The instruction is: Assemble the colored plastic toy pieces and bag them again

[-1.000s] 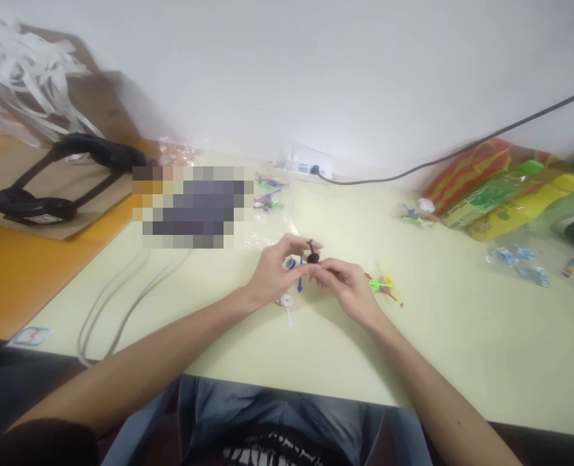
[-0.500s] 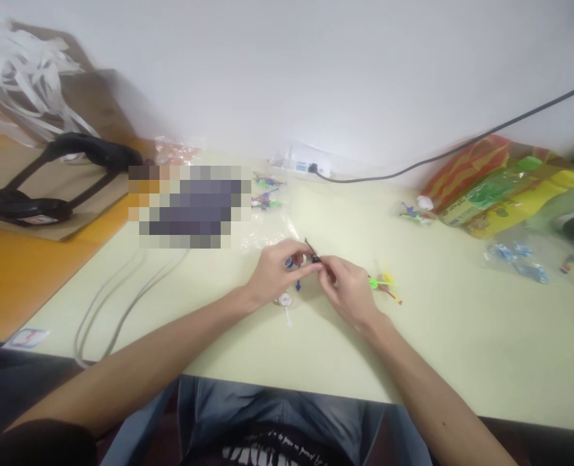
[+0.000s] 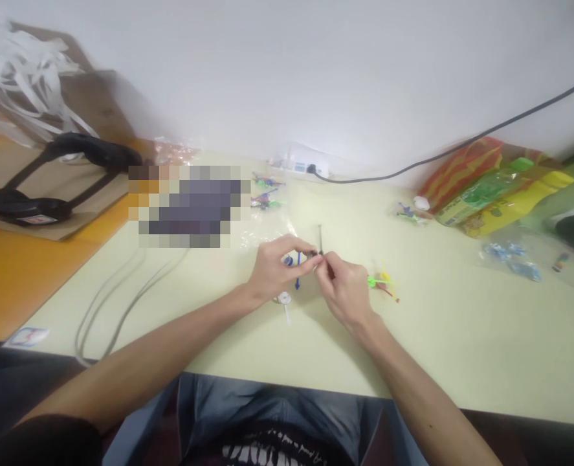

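Headset point(image 3: 56, 178) left of power strip point(image 3: 306, 165)

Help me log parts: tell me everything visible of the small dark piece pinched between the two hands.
The small dark piece is tiny and black, plastic by its look. A thin straight stem stands almost upright above the fingertips; its lower end is mostly hidden between them. The left hand and right hand both pinch that lower end, holding it clear of the pale table. A blue piece shows just left of it. Finer detail is too blurred to tell.
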Demonstrator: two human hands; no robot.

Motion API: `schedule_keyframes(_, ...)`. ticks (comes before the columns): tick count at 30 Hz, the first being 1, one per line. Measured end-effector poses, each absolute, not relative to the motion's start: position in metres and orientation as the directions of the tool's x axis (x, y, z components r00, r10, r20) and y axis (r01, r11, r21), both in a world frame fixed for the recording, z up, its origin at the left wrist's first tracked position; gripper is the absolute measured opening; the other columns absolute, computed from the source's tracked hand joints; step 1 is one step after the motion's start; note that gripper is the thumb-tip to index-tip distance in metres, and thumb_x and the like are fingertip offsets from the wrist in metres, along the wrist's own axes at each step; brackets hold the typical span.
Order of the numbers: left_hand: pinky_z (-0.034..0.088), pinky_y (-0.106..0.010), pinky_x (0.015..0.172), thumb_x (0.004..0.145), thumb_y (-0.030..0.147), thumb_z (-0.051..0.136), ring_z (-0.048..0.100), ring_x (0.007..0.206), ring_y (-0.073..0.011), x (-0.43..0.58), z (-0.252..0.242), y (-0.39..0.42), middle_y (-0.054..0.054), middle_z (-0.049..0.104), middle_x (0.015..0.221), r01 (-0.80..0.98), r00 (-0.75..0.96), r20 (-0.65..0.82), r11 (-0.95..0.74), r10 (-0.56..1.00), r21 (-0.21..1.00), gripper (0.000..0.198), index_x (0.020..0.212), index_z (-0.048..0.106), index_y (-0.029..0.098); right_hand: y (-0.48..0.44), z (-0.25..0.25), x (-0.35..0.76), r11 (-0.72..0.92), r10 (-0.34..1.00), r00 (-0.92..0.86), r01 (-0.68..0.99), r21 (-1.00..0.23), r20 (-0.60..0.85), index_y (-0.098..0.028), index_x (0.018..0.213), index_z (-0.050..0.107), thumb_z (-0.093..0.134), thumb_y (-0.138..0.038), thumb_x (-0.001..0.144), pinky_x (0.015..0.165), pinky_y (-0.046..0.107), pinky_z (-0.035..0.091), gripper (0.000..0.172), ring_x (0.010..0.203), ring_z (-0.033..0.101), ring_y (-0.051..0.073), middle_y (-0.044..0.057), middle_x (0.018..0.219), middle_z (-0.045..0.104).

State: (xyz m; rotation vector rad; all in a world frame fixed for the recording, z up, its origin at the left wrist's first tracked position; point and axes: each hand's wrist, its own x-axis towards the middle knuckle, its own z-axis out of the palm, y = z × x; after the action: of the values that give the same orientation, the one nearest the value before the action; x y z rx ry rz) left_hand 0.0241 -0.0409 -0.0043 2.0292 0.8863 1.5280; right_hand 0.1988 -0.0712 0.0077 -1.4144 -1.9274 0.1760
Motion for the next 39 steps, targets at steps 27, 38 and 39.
schedule_keyframes(27,0.027,-0.053,0.117,0.081,0.046,0.081,0.064,0.101,-0.0233,0.006,-0.025,-0.015,-0.001,0.076,0.093,0.503,0.616,0.448,-0.762,0.647,0.409,0.027,0.101,0.075,0.029,-0.076,-0.009,0.198,0.271,0.961,-0.266,0.961,-0.058,0.076,-0.02,0.076,0.075,0.047,-0.029,0.101,0.062,0.032,0.034,0.039,0.062,0.066,0.021,0.011,0.073,0.076)
schedule_keyframes(38,0.039,-0.044,0.105,0.095,0.045,0.066,0.06,0.11,-0.025,-0.004,-0.009,-0.012,-0.008,0.072,0.116,0.493,0.571,0.509,-0.765,0.644,0.414,0.034,0.122,0.069,0.024,-0.087,0.006,0.206,0.439,0.89,-0.322,0.796,-0.417,0.322,-0.02,0.078,0.062,0.042,-0.038,0.105,0.061,0.028,0.033,0.038,0.058,0.058,0.016,0.002,0.062,0.064)
schedule_keyframes(39,0.04,-0.043,0.105,0.096,0.042,0.064,0.06,0.11,-0.0248,-0.005,-0.008,-0.012,-0.008,0.072,0.115,0.488,0.557,0.524,-0.765,0.644,0.421,0.031,0.122,0.068,0.024,-0.091,0.008,0.204,0.495,0.866,-0.388,0.751,-0.437,0.316,-0.02,0.087,0.063,0.044,-0.041,0.105,0.061,0.027,0.035,0.034,0.06,0.058,0.016,0.002,0.066,0.065)
